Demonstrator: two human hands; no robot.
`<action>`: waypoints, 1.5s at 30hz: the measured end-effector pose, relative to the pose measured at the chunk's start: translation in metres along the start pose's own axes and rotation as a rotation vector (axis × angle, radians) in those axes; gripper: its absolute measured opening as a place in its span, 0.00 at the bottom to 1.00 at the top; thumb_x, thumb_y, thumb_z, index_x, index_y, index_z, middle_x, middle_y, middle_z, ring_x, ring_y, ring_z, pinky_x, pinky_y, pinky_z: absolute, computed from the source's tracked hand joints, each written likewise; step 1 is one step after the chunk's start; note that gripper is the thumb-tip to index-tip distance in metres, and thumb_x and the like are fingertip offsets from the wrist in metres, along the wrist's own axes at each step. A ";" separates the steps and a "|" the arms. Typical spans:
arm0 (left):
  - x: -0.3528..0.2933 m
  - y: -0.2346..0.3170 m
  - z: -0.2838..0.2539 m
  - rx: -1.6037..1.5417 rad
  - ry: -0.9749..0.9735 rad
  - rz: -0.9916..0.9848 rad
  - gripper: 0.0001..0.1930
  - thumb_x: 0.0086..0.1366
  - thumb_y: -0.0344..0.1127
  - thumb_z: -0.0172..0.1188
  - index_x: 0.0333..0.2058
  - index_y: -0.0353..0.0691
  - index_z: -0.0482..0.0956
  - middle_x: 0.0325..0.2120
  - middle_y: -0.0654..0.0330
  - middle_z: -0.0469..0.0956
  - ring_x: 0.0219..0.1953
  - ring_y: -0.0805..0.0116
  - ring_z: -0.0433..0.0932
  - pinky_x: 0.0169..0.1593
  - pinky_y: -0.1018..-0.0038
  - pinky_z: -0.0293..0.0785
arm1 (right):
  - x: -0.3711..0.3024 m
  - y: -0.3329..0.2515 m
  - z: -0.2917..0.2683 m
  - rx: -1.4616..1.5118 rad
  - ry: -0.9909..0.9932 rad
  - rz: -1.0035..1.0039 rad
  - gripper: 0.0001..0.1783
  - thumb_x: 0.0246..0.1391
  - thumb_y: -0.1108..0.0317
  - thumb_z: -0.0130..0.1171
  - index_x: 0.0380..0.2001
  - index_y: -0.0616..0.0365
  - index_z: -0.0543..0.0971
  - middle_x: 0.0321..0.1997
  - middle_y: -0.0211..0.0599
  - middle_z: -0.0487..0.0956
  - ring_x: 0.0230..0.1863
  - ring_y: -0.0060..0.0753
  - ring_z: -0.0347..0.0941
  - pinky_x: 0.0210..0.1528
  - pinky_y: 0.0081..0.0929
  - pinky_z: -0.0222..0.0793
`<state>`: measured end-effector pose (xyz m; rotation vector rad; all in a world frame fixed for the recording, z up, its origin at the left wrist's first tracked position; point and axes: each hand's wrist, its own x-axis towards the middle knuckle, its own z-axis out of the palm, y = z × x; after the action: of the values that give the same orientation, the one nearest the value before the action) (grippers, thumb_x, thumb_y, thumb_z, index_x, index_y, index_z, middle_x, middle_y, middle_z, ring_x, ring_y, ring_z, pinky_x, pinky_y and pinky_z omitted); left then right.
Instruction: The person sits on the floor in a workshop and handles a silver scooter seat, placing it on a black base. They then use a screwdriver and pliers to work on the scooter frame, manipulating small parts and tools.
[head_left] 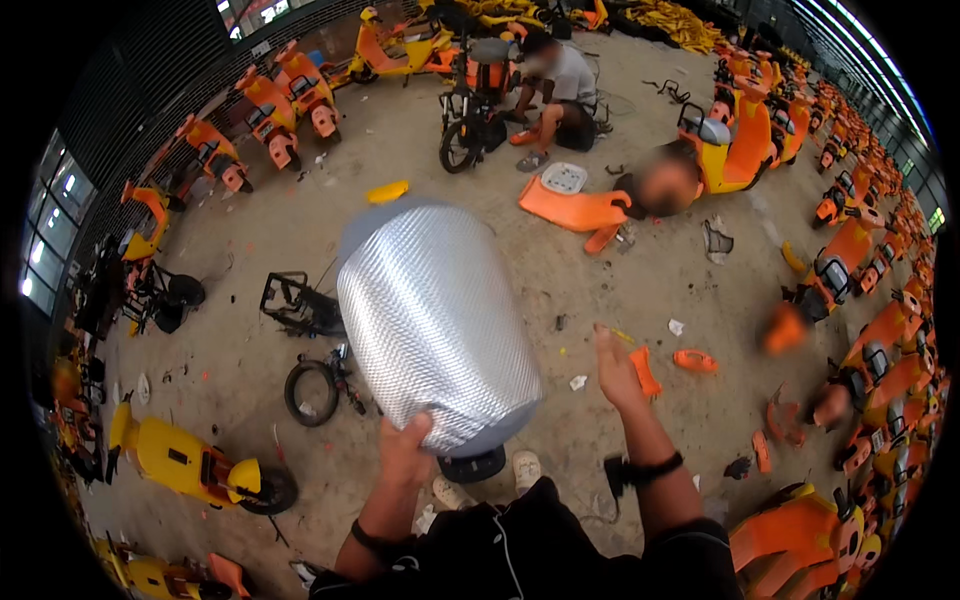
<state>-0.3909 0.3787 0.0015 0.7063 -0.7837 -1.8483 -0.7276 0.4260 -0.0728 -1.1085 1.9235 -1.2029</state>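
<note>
Left hand (pixel 405 450) grips silver cylinder (pixel 435 325) above littered concrete floor (pixel 660 290).

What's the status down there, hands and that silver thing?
Left hand gripping the silver roll at its lower end. Right hand open, empty, beside it. Black tyre on floor below.

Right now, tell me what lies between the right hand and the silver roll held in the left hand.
In the head view, nothing: only bare concrete floor shows between the open right hand and the silver roll gripped by the left hand.
</note>
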 end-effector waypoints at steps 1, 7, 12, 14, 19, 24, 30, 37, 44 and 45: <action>0.004 0.006 -0.003 -0.043 0.032 0.023 0.30 0.60 0.33 0.65 0.59 0.30 0.64 0.52 0.51 0.74 0.52 0.58 0.76 0.58 0.60 0.73 | -0.005 -0.034 0.014 -0.004 0.054 -0.236 0.33 0.66 0.50 0.47 0.65 0.63 0.66 0.69 0.56 0.64 0.71 0.50 0.58 0.73 0.46 0.47; -0.003 -0.013 -0.022 0.053 0.061 -0.102 0.25 0.60 0.26 0.63 0.56 0.29 0.68 0.49 0.52 0.76 0.50 0.59 0.77 0.55 0.62 0.75 | -0.028 -0.040 0.070 -0.193 -0.160 -0.540 0.28 0.68 0.58 0.43 0.66 0.60 0.65 0.70 0.52 0.62 0.73 0.52 0.53 0.74 0.47 0.43; -0.014 0.005 -0.044 0.174 0.032 -0.180 0.25 0.59 0.28 0.66 0.54 0.28 0.70 0.48 0.52 0.78 0.47 0.61 0.79 0.52 0.65 0.76 | 0.010 -0.004 0.055 -0.394 -0.087 -0.197 0.29 0.66 0.56 0.45 0.65 0.59 0.65 0.70 0.51 0.63 0.72 0.52 0.54 0.72 0.51 0.47; -0.026 0.005 -0.059 0.218 0.055 -0.262 0.27 0.58 0.30 0.68 0.54 0.28 0.71 0.46 0.53 0.78 0.46 0.62 0.79 0.51 0.66 0.76 | -0.029 -0.094 0.084 -0.346 0.017 -0.566 0.28 0.65 0.55 0.46 0.62 0.61 0.68 0.66 0.55 0.66 0.68 0.54 0.60 0.69 0.48 0.54; -0.032 0.014 -0.068 0.333 0.033 -0.294 0.34 0.53 0.33 0.72 0.56 0.26 0.69 0.49 0.51 0.78 0.47 0.60 0.79 0.52 0.63 0.75 | 0.038 -0.053 0.107 -0.506 -0.403 -0.469 0.27 0.65 0.54 0.46 0.59 0.61 0.72 0.62 0.57 0.70 0.64 0.54 0.65 0.66 0.46 0.58; -0.042 0.037 -0.075 0.319 0.062 -0.391 0.31 0.54 0.35 0.72 0.53 0.25 0.72 0.47 0.51 0.79 0.47 0.60 0.80 0.51 0.64 0.76 | 0.064 -0.085 0.059 -0.007 0.048 -0.370 0.27 0.64 0.52 0.46 0.59 0.58 0.73 0.62 0.55 0.71 0.64 0.50 0.66 0.67 0.47 0.57; -0.048 0.035 -0.071 0.554 0.066 -0.433 0.33 0.51 0.35 0.73 0.53 0.25 0.72 0.45 0.55 0.80 0.45 0.64 0.79 0.52 0.66 0.74 | 0.058 -0.055 0.123 -0.534 -0.060 -0.906 0.28 0.63 0.50 0.46 0.60 0.54 0.74 0.61 0.53 0.73 0.64 0.46 0.68 0.69 0.48 0.56; -0.085 0.034 -0.096 0.584 0.113 -0.385 0.28 0.56 0.36 0.70 0.52 0.26 0.74 0.45 0.56 0.80 0.45 0.67 0.78 0.51 0.70 0.75 | 0.035 -0.109 0.102 0.250 0.222 -0.766 0.26 0.66 0.57 0.46 0.60 0.64 0.70 0.63 0.49 0.72 0.65 0.52 0.65 0.68 0.41 0.57; -0.060 0.014 -0.080 0.458 0.113 -0.271 0.30 0.56 0.38 0.70 0.53 0.26 0.72 0.44 0.56 0.79 0.43 0.68 0.78 0.49 0.70 0.74 | 0.075 0.067 0.096 -0.928 -0.709 -0.195 0.26 0.66 0.57 0.46 0.62 0.58 0.70 0.61 0.51 0.74 0.64 0.55 0.67 0.66 0.41 0.62; -0.063 0.012 -0.085 0.453 0.131 -0.248 0.30 0.56 0.38 0.70 0.53 0.26 0.72 0.44 0.56 0.79 0.43 0.68 0.78 0.49 0.70 0.74 | 0.084 0.059 0.094 -0.616 -0.397 -0.039 0.26 0.67 0.56 0.45 0.62 0.58 0.70 0.62 0.51 0.73 0.64 0.54 0.67 0.66 0.40 0.62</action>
<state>-0.2977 0.4154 -0.0341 1.2472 -1.0811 -1.8326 -0.7096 0.3277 -0.1698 -1.5574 1.9941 -0.3463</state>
